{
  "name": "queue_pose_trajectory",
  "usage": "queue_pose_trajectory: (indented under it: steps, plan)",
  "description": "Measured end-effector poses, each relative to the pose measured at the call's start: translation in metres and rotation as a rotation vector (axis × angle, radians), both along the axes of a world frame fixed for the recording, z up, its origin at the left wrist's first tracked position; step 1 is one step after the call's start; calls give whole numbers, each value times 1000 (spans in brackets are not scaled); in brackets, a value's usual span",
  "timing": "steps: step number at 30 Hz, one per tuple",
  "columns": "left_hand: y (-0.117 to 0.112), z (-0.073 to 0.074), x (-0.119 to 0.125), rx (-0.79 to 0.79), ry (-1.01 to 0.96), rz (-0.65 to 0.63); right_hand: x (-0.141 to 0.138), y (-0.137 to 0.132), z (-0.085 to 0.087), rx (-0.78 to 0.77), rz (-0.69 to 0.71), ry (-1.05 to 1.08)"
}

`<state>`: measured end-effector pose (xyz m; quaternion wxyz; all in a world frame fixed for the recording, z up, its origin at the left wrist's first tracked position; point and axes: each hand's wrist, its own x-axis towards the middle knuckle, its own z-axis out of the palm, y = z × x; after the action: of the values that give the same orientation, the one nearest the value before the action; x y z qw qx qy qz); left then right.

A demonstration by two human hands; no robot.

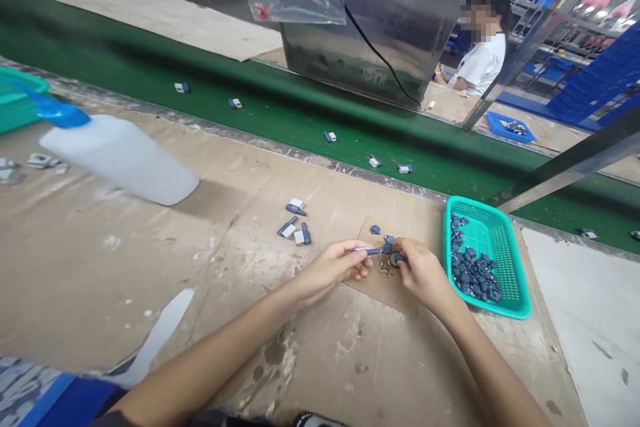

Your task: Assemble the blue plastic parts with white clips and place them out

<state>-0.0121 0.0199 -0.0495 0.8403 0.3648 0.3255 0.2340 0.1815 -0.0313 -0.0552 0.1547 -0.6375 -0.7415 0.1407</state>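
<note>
My left hand (330, 270) is closed on a small dark blue plastic part (369, 251) whose narrow end points right. Just beside it, my right hand (425, 273) pinches a small dark blue piece (397, 259); its exact kind is too small to make out. Loose dark blue pieces (375, 229) lie past my fingertips on a square of brown board (385, 293). Several blue parts with white blocks (289, 229) rest on the table left of my hands. To the right stands a turquoise basket (521, 280) holding many dark blue pieces (475, 273).
A green conveyor belt (280, 117) runs across behind the table, carrying several blue-and-white parts (330, 137). At left, a white squeeze bottle (125, 157) with a blue cap lies on its side. A metal post (565, 170) rises behind the basket. Across the belt sits a person (483, 63).
</note>
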Motion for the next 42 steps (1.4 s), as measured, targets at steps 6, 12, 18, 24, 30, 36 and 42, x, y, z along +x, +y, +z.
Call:
queue_pose_trajectory:
  steps: [6, 12, 18, 24, 30, 36, 42]
  plan:
    - [0, -2, -2, -28, -7, -32, -2, -1, 3, 21, -76, 144]
    - [-5, 3, -2, 95, 49, -93, -15, -12, 28, -117, -357, 1143]
    - [-9, 3, -2, 322, 115, -186, -35, -17, 33, -224, -345, 1396]
    - [-11, 4, -4, 325, 150, -168, -35, -16, 31, -242, -345, 1400]
    - [-11, 5, -5, 307, 139, -183, -36, -17, 26, -204, -337, 1321]
    - [-19, 7, -4, 471, 210, -122, -45, -23, 27, -99, -316, 1213]
    - [-26, 27, 0, 820, 297, -88, -55, -40, 34, 111, -289, 953]
